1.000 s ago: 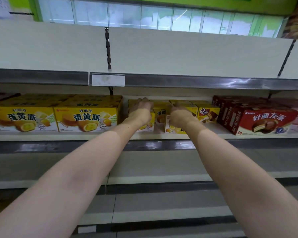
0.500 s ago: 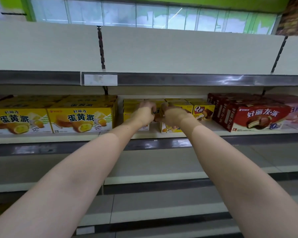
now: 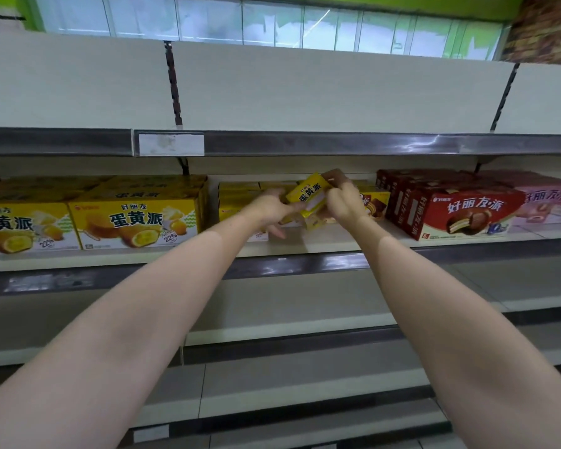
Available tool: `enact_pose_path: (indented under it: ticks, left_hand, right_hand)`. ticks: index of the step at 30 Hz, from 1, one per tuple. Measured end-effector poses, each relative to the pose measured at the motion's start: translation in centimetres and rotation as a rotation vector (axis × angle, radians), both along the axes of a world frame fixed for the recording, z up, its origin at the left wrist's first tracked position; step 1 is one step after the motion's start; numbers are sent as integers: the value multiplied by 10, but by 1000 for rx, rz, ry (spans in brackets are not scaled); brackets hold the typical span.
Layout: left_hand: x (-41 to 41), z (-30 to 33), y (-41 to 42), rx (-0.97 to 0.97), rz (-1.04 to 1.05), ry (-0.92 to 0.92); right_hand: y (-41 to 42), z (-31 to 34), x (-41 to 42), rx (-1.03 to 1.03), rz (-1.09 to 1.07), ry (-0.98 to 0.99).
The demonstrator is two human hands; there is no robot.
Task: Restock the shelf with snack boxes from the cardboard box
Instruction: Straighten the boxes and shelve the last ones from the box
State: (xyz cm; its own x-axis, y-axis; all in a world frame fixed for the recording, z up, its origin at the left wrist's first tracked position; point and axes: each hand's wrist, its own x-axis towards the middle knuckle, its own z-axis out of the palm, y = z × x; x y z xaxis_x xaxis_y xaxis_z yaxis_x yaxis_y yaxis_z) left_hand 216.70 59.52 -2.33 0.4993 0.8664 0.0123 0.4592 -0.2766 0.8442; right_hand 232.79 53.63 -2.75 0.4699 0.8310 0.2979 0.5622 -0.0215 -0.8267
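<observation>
At twelve o'clock above the grey metal shelf [image 3: 305,246], the right hand [image 3: 345,202] grips a tilted small yellow cardboard snack box [image 3: 310,197]; the left hand [image 3: 271,210] touches it with loose fingers. Tipped like that, it could slip and fall.

A cream back panel [image 3: 337,89] rises behind the shelving, split by dark slotted uprights [image 3: 173,82]. A grey metal rail [image 3: 337,144] edges the upper shelf and carries a blank white label holder [image 3: 170,144]. Above the panel runs a row of frosted windows [image 3: 272,24] giving pale daylight, set in a bright green wall [image 3: 434,3], with brickwork [image 3: 548,30] at the far right.
</observation>
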Motion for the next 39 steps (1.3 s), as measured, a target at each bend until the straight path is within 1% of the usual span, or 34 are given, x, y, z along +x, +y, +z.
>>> enact_pose_path:
  ticks: [2, 3, 6, 8, 11, 14, 16, 20, 22, 25, 27, 29, 30, 32, 35, 37, 39]
  left_hand:
    - [4, 3, -3, -63, -42, -177]
    - [7, 3, -2, -54, -45, -226]
    - [11, 1, 1, -18, -33, -236]
    - [9, 1, 0, -29, -62, -242]
    - [3, -5, -1, -62, -97, -268]
    - [-2, -12, 4, -90, -76, -289]
    - [-3, -13, 4, -133, -48, -349]
    - [-1, -9, -3, -260, 63, -531]
    - [0, -7, -4, -254, 102, -562]
    - [-4, -6, -4, -174, 154, -570]
    - [-8, -5, -1, -109, 196, -586]
    - [-10, -2, -1, -45, 177, -601]
    - [-10, 0, -1, -5, 147, -584]
    - [-11, 3, -4, 72, 88, -508]
    - [-15, 2, -1, 131, -3, -373]
    - [-18, -1, 2, 155, -29, -305]
    - [-17, -3, 5, 199, -22, -303]
  right_hand:
    - [-14, 8, -10, 31, 35, 124]
    - [-15, 10, -12, 9, 38, 174]
    - [-25, 19, -20, -52, 18, 304]
    - [-25, 20, -19, -87, -25, 365]
    - [-24, 15, -13, -81, -56, 402]
    - [-23, 10, -6, -53, -23, 545]
    - [-22, 9, -6, -28, 15, 570]
    - [-23, 6, -16, -20, 133, 657]
    - [-21, 3, -19, -37, 170, 666]
    - [-12, -5, -17, -64, 169, 641]
    - [-11, -8, -17, -148, 172, 551]
    - [-13, -7, -21, -231, 203, 486]
    - [-14, -6, -23, -237, 215, 500]
    - [-10, -6, -24, -160, 224, 583]
    - [-8, -6, -24, -83, 244, 668]
    - [-7, -9, -20, -100, 240, 675]
    - [-5, -11, -14, -143, 227, 626]
